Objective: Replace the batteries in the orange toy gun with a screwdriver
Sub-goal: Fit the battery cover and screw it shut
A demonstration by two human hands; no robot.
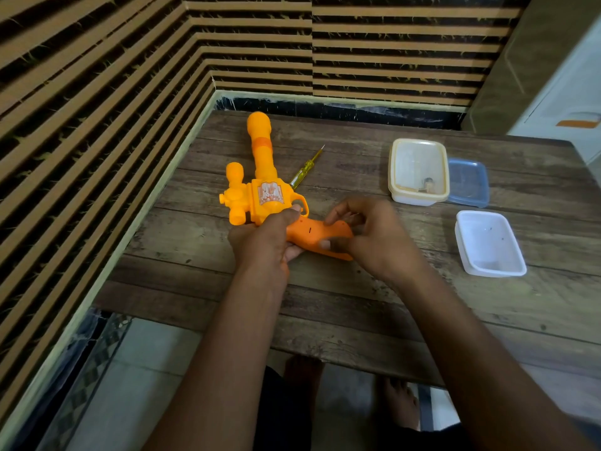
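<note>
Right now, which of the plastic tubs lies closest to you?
The white tub, standing alone at the near right. The cream-rimmed tub and the blue container sit side by side farther back.

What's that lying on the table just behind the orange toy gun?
A screwdriver with a clear yellow handle lies on the table, its tip pointing away. The orange toy gun covers the butt end of the handle, so that part cannot be seen.
</note>
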